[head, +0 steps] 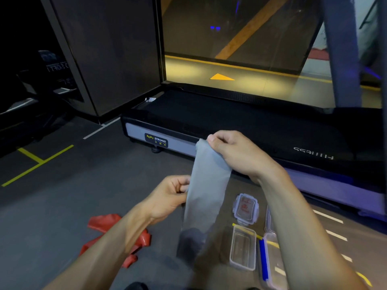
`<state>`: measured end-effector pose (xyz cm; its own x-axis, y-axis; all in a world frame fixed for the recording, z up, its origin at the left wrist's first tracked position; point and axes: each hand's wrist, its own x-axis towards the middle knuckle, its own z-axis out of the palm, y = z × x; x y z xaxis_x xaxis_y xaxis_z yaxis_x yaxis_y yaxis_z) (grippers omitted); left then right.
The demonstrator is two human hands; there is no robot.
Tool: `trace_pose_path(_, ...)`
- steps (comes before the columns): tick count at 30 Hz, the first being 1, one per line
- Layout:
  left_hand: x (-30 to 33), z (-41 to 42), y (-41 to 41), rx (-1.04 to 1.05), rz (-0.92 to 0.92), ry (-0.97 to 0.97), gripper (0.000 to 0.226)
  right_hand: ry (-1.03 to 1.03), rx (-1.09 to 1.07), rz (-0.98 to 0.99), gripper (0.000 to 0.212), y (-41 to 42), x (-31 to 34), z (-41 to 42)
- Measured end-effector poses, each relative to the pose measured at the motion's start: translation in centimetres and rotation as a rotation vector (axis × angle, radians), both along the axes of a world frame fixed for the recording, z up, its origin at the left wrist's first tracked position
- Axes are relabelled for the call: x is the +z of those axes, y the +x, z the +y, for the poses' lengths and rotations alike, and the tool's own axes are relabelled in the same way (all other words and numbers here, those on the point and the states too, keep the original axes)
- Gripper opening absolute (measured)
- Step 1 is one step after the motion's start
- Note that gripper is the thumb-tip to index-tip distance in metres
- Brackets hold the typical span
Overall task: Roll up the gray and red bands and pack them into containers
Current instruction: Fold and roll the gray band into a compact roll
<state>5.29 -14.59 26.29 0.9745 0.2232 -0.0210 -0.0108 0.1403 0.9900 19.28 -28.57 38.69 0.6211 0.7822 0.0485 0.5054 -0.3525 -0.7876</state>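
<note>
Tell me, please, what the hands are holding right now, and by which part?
Both hold the gray band: the right hand pinches its top end, and the left hand grips its left edge lower down.

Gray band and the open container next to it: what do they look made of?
Gray band: likely thin rubber or latex, matte; it hangs limp and slightly see-through from the right hand, with the left hand pinching its edge. Open container: clear hard plastic, glossy; the floor shows through its walls.
</note>
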Motion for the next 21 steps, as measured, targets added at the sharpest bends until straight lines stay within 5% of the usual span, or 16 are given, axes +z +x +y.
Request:
trace_pose_path(7,0.0,0.0,-0.3,-0.094,0.037,-0.122,0.041,-0.012,-0.027,0.332,0.044,0.1,-0.3,0.0)
trace_pose_path(17,0.6,0.0,-0.8,-0.157,0.01,-0.311,0.039,0.039,-0.107,0.26,0.032,1.1,-1.4,-0.2)
trace_pose_path(21,1.0,-0.3,-0.8,-0.135,0.008,-0.312,0.039,0.026,-0.12,0.228,0.053,1.7,-2.2,-0.1)
